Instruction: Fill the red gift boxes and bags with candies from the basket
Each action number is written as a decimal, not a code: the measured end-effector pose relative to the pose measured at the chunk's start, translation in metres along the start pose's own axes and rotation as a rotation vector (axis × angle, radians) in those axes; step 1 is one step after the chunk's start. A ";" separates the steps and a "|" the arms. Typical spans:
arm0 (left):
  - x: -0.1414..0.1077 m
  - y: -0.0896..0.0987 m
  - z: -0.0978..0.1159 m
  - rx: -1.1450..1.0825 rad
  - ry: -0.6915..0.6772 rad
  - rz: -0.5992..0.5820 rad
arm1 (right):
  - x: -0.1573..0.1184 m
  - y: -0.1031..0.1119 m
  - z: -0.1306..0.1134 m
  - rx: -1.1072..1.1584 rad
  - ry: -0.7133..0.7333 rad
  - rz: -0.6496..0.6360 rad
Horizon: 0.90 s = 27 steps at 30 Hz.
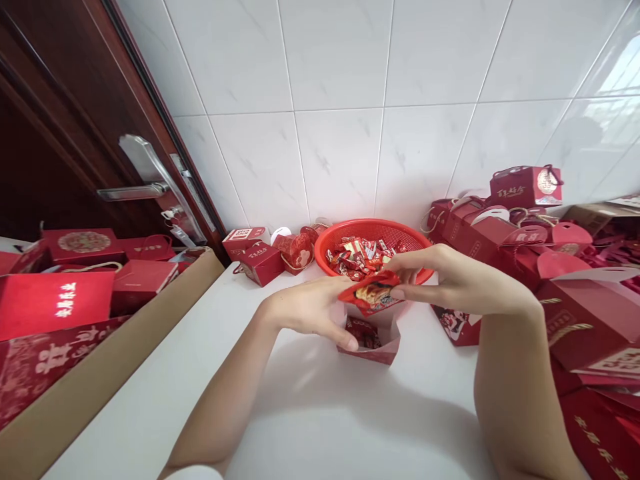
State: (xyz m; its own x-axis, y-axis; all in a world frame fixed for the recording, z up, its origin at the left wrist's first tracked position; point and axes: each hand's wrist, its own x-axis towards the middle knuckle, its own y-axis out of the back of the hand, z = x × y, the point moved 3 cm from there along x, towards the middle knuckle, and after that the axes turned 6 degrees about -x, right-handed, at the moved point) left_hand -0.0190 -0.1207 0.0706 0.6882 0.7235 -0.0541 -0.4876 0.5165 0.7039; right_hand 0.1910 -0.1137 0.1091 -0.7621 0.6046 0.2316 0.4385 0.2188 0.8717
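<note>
A small open-topped red gift box [370, 355] stands on the white tabletop with dark red wrapped pieces inside it. My left hand [307, 310] grips its left side, thumb at the front rim, the other fingers partly hidden behind. Just above the opening, my right hand [435, 283] pinches a shiny red snack packet [373, 293] with a food picture on it, between thumb and fingers. Behind both hands is a red plastic basket [377, 228] holding many small wrapped candies [357, 257]; my right hand overlaps its front edge.
Several closed red boxes [260, 263] stand against the tiled wall on the left. A big cardboard carton [165, 303] full of red boxes is by the door [60, 120]. More boxes [595, 313] are heaped along the right, with one patterned box [455, 325] near my right hand.
</note>
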 end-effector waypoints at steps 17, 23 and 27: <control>0.000 -0.002 0.001 0.099 -0.006 -0.056 | 0.009 -0.033 -0.021 -0.364 -0.106 -0.318; 0.001 -0.003 0.004 0.085 0.014 -0.058 | 0.005 -0.028 -0.024 -0.378 -0.068 -0.349; 0.003 -0.004 0.002 0.063 0.030 -0.066 | 0.001 -0.026 -0.025 -0.378 -0.093 -0.350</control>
State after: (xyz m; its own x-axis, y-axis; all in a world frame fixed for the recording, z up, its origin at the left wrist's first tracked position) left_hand -0.0144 -0.1217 0.0689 0.7004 0.7031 -0.1223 -0.4068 0.5342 0.7410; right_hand 0.1669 -0.1387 0.0972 -0.7790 0.6143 -0.1256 -0.0503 0.1385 0.9891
